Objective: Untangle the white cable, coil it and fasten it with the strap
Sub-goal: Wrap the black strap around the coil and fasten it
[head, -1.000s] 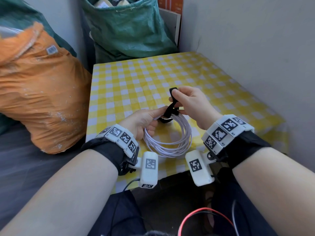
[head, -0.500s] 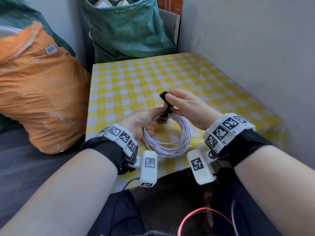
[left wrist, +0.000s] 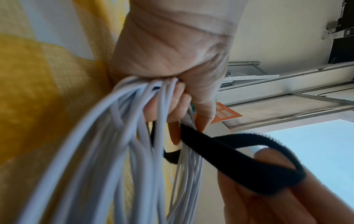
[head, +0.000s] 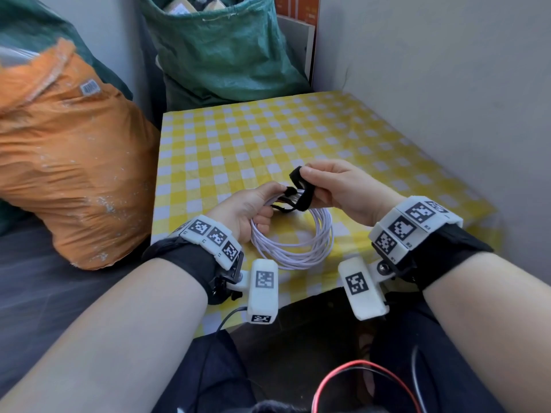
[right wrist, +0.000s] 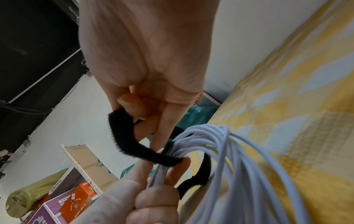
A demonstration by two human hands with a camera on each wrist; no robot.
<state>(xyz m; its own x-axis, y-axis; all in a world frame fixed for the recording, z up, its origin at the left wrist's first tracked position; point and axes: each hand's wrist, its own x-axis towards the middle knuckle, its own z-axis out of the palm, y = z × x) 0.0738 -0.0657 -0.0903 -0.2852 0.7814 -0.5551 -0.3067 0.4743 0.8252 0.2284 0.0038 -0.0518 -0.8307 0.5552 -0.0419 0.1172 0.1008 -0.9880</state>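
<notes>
The white cable (head: 298, 248) is wound into a round coil that hangs over the near part of the yellow checked table (head: 253, 138). My left hand (head: 253, 207) grips the coil's top strands (left wrist: 145, 106) in a fist and pinches one end of the black strap (left wrist: 220, 150). My right hand (head: 334, 186) pinches the strap's other end (head: 298, 177) between thumb and fingers. The strap (right wrist: 130, 142) runs from those fingers down across the bundled cable (right wrist: 206, 136) and loops under it.
An orange sack (head: 68, 162) leans against the table's left side. A green sack (head: 220, 49) stands behind the table's far edge. A grey wall (head: 447, 84) runs along the right. Red and black wires (head: 357, 380) lie on my lap below.
My right hand has lowered the strap end from upright and drawn it right and over the bundle. The left hand keeps its grip on the coil.
</notes>
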